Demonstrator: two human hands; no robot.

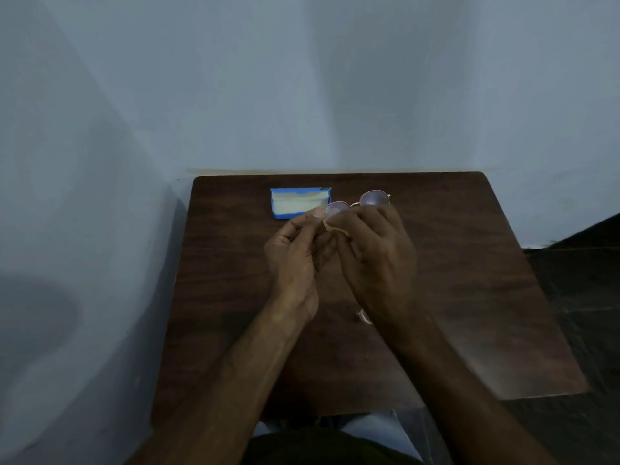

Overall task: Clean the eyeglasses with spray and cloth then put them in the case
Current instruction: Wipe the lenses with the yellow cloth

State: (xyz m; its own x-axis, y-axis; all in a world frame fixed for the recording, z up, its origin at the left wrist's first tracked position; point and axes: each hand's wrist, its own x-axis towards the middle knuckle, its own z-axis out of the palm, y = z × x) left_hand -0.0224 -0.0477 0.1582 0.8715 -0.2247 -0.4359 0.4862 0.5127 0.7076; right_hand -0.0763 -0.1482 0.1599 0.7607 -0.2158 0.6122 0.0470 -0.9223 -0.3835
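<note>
Head view. Eyeglasses (374, 198): held above the table (469, 263), just before the case (300, 203), blue, lid open. Left hand (295, 260): fingers curled, pinching one lens rim. Right hand (379, 260): curled round the frame, apparently with a pale cloth (335, 228); blurred.

Temples of the eyeglasses (373, 199) behind the left hand (295, 260) and right hand (380, 260); small pale object (365, 317) beneath, mostly covered
</note>
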